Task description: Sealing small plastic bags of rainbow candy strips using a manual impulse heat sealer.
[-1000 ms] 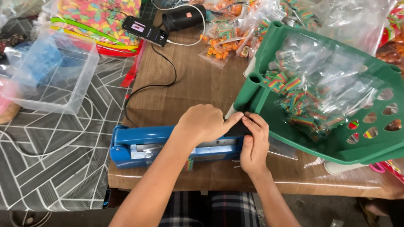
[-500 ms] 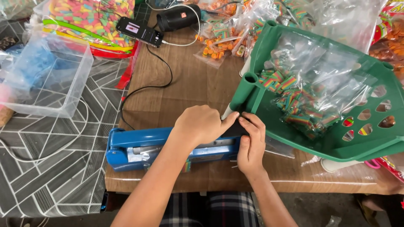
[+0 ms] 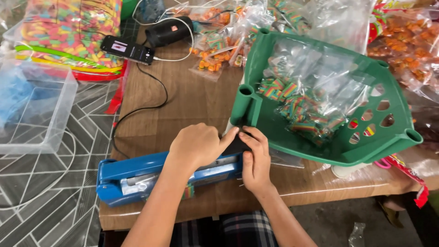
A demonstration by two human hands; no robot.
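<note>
Left hand pressed palm-down on the arm of the long blue plastic heat sealer, fingers curled over it. Right hand laid flat at the sealer's right end, fingers together on the handle. Just right of the sealer, a green plastic tray of clear candy bags.

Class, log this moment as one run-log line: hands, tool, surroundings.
left hand: pressing sealer arm | right hand: on sealer's end | small bag: in sealer | green tray: holds filled bags

sealer: glossy blue plastic | tabletop: matt wood | tray: smooth green plastic
</note>
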